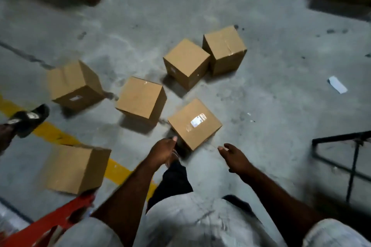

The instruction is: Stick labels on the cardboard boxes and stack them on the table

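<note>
Labelled box point(194, 124) on floor point(271, 66), 12 o'clock from me; other boxes point(141, 99) scattered 9 to 1. Left hand point(163, 151) just beside its near corner, right hand point(233, 155) apart at 3. Both hands loosely curled, empty. I'd clasp opposite faces low and lift level.

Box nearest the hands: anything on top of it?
On the top face of the nearest box sits a white label under shiny clear tape, nothing else. The box is closed, so its contents are hidden.

Six scattered cardboard boxes point(194, 123), floor-bound
</note>
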The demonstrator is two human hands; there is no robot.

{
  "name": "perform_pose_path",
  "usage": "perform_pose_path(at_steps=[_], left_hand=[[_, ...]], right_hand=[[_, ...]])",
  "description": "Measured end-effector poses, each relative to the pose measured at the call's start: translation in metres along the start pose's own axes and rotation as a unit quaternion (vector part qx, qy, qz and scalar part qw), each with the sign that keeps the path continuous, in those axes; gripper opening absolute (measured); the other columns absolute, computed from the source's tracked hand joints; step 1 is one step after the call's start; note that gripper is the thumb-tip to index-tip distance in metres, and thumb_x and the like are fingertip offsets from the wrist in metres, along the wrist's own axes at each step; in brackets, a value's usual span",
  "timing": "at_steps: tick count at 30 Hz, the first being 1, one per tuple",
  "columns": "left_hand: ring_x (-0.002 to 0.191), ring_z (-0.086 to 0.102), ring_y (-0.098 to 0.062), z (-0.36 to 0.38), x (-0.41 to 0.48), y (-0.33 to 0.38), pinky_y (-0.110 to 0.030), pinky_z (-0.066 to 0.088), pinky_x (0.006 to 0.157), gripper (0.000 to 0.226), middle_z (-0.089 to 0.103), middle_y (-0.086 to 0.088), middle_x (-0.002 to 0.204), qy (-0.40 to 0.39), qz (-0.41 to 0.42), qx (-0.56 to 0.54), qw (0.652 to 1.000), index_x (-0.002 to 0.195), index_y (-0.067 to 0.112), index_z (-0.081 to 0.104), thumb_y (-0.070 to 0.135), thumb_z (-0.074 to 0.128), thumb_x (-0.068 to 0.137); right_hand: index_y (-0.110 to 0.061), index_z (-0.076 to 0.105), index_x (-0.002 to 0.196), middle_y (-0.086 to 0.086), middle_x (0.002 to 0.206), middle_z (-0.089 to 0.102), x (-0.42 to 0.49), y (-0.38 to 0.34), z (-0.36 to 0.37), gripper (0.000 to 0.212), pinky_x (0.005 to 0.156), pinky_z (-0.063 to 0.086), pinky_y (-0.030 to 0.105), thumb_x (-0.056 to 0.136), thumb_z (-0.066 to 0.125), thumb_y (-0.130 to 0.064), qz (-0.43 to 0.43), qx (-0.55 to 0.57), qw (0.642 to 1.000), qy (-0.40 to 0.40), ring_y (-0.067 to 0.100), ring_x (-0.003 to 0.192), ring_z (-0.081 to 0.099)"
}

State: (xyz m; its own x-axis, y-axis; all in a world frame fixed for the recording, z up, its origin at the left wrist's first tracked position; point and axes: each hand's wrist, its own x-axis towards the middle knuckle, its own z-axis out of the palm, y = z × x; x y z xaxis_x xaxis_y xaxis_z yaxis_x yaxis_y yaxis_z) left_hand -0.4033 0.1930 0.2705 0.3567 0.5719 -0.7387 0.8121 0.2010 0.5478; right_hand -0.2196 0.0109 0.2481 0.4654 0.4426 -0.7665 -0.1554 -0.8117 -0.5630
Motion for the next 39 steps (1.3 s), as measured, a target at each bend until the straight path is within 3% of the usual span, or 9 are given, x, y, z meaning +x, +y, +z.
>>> perform_pose_path(at_steps=[6,13,17,20,22,23,25,29,39], left_hand=[[0.082,0.051,-0.023,-0.031,0.139,0.024,-0.031,0.031,0.070,0.044,0.050,-0.004,0.078,-0.061,0.001,0.150,0.987,0.077,0.012,0.051,0.044,0.037,0.105],[0.110,0.063,-0.032,0.004,0.320,-0.006,-0.036,0.045,0.092,0.051,0.068,-0.021,0.109,-0.051,0.012,0.205,0.977,0.102,0.002,0.068,0.051,0.058,0.093],[0.122,0.053,-0.039,0.035,0.398,-0.034,-0.043,0.043,0.103,0.073,0.054,-0.025,0.132,-0.028,0.019,0.264,0.964,0.132,-0.002,0.051,0.049,0.065,0.083],[0.115,0.055,-0.034,0.053,0.437,-0.063,-0.049,0.050,0.096,0.082,0.055,-0.016,0.127,-0.053,-0.012,0.270,0.961,0.128,0.006,0.046,0.055,0.071,0.066],[0.108,0.056,-0.026,0.061,0.447,-0.073,-0.043,0.052,0.090,0.071,0.056,-0.011,0.123,-0.072,-0.042,0.243,0.967,0.126,0.008,0.045,0.043,0.078,0.073],[0.105,0.056,-0.026,0.065,0.448,-0.074,-0.040,0.052,0.086,0.064,0.056,-0.010,0.121,-0.069,-0.044,0.245,0.966,0.125,0.008,0.047,0.037,0.078,0.078],[0.102,0.058,-0.029,0.069,0.446,-0.067,-0.038,0.051,0.081,0.056,0.058,-0.012,0.116,-0.054,-0.029,0.254,0.965,0.118,0.009,0.052,0.039,0.076,0.078],[0.101,0.063,-0.029,0.070,0.413,-0.036,-0.044,0.055,0.088,0.075,0.060,-0.013,0.117,-0.020,0.010,0.222,0.975,0.119,0.022,0.056,0.064,0.071,0.060],[0.100,0.060,-0.022,0.063,0.247,0.147,-0.045,0.050,0.097,0.052,0.058,0.002,0.106,-0.037,0.056,0.076,0.995,0.111,0.020,0.042,0.040,0.076,0.077]], right_hand=[[-0.023,0.048,0.144,0.008,0.149,0.047,0.097,-0.018,0.052,0.064,0.116,0.032,0.044,0.092,0.053,-0.060,0.055,-0.039,0.998,0.011,0.027,0.136,0.045],[-0.032,0.050,0.142,0.013,0.158,0.032,0.264,0.044,0.118,0.096,0.121,0.013,0.051,0.064,0.033,-0.086,0.110,-0.117,0.987,0.031,0.037,0.149,0.016],[-0.041,0.041,0.143,0.010,0.164,0.016,0.337,0.100,0.144,0.101,0.121,0.004,0.052,0.057,0.026,-0.091,0.158,-0.157,0.974,0.029,0.038,0.151,0.003],[-0.040,0.034,0.145,0.005,0.165,0.012,0.340,0.101,0.153,0.091,0.122,0.000,0.036,0.069,0.033,-0.090,0.152,-0.142,0.978,0.037,0.029,0.150,0.005],[-0.026,0.030,0.152,0.007,0.160,0.022,0.343,0.099,0.154,0.071,0.097,0.010,-0.001,0.093,0.052,-0.058,0.179,-0.043,0.983,0.005,0.018,0.141,0.022],[-0.018,0.028,0.153,0.008,0.156,0.028,0.340,0.082,0.151,0.066,0.085,0.020,-0.003,0.098,0.056,-0.041,0.182,0.002,0.983,-0.004,0.018,0.139,0.027],[-0.014,0.034,0.150,0.009,0.144,0.040,0.347,0.093,0.146,0.062,0.088,0.023,0.014,0.097,0.060,-0.035,0.168,0.010,0.986,0.012,0.025,0.139,0.033],[-0.026,0.048,0.140,0.012,0.131,0.057,0.323,0.093,0.115,0.077,0.105,0.044,0.046,0.075,0.064,-0.064,0.134,0.031,0.985,0.101,0.034,0.121,0.054],[-0.024,0.057,0.131,0.012,0.129,0.055,0.178,-0.008,-0.066,0.059,0.102,0.048,0.037,0.078,0.075,-0.044,0.064,0.105,0.964,0.237,0.024,0.113,0.060]])
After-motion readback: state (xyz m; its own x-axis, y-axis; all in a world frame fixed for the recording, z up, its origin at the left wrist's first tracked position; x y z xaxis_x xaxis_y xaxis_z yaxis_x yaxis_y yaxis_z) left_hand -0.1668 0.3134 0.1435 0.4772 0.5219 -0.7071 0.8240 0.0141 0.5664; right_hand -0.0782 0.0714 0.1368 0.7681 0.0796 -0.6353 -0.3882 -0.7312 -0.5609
